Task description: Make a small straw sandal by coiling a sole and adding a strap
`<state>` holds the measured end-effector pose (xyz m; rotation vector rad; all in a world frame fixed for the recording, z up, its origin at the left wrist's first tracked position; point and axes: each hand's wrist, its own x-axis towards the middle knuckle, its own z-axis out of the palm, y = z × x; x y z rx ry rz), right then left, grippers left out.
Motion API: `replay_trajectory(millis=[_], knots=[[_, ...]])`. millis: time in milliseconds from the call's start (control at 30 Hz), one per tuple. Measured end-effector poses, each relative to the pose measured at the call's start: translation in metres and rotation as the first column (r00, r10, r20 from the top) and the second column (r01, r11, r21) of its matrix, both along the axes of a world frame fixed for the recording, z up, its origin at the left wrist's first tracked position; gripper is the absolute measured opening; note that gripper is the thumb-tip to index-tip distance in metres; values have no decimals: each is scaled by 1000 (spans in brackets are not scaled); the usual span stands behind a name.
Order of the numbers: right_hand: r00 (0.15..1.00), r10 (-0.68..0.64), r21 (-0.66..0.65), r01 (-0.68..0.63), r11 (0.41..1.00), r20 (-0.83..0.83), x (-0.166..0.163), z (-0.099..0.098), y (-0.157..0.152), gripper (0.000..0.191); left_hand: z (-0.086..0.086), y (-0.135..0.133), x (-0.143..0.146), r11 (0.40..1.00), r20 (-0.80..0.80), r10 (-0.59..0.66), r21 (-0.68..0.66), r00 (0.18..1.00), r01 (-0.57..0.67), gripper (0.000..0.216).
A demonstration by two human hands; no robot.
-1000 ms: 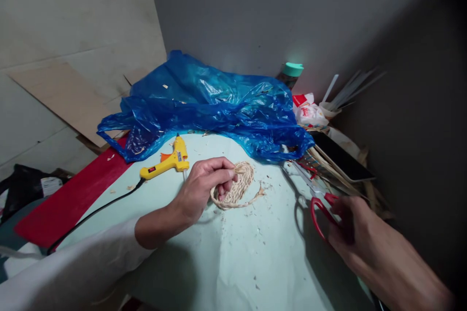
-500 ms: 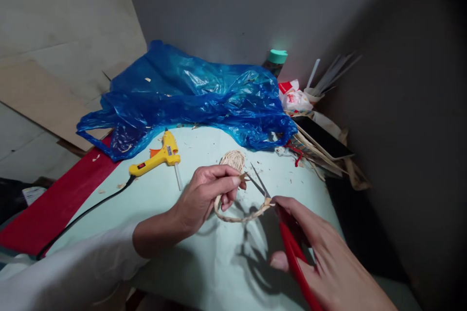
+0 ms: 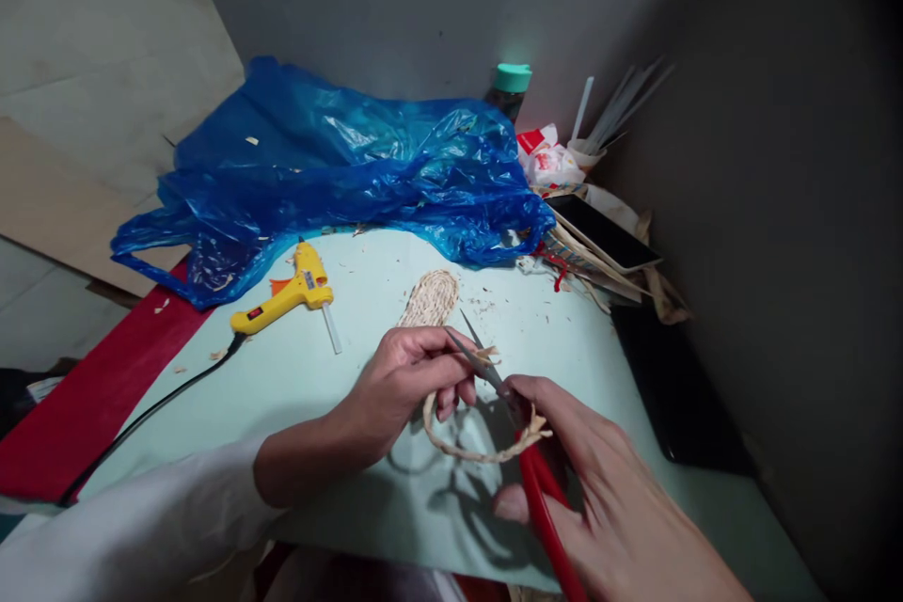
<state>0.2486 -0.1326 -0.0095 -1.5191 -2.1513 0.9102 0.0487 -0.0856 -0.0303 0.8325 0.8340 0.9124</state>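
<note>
My left hand [image 3: 405, 386] is closed, pinching a strand of pale straw braid between thumb and forefinger. A flat, sole-shaped coil of the same braid [image 3: 434, 297] reaches out from behind that hand. Below the fingers, a loose length of braid [image 3: 462, 454] curves round to a frayed end near the scissors. Red-handled scissors [image 3: 540, 503] are gripped in my right hand [image 3: 607, 480]. Their parted blades straddle the short straw tip [image 3: 489, 355] that sticks out past my left fingertips. Part of the coil is hidden by my left hand.
A yellow glue gun [image 3: 293, 292] with a black cord lies at the left. Behind it spreads a crumpled blue plastic bag [image 3: 353, 165]. On the right are a phone-like black slab [image 3: 603, 230], a cup of glue sticks [image 3: 585, 152] and a dark flat panel [image 3: 677, 395].
The scissors have come in to the left hand, and their blades now sit around the straw tip. The loose braid end hangs lower. The camera view has shifted slightly.
</note>
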Motion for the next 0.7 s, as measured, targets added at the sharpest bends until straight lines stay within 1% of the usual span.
replay_trajectory(millis=[67, 167, 200, 300, 367, 433, 533, 600, 700], knots=[[999, 2, -11, -3, 1000, -33, -3, 1, 0, 33, -1, -2, 1, 1000, -11, -26, 2, 1000, 26, 9], [998, -6, 2, 6, 1000, -59, -5, 3, -1, 13, -5, -4, 3, 999, -12, -40, -14, 999, 40, 9], [998, -9, -5, 9, 1000, -57, -5, 3, -2, 10, -7, -4, 4, 998, -13, -51, -27, 999, 51, 10], [999, -9, -60, 7, 998, -43, -4, 2, -8, 18, -12, -6, 6, 990, -27, -107, -97, 994, 104, 14], [999, -18, -81, 14, 997, -41, -3, 1, -12, 17, -13, -7, 7, 977, -56, -159, -151, 986, 149, 18], [999, -22, -100, 17, 995, -43, -1, 0, -17, 14, -11, -9, 9, 960, -110, -213, -207, 971, 187, 22], [1000, -23, -139, 20, 990, -19, 2, 1, -22, 14, -7, -10, 11, 937, -192, -264, -283, 945, 204, 23], [1000, -15, -160, 15, 987, 4, 5, 1, -24, 16, -5, -10, 12, 934, -223, -274, -292, 935, 204, 19], [997, 8, -191, 6, 982, 74, 15, 1, -19, 20, -5, -7, 11, 941, -245, -277, -267, 929, 209, 12]])
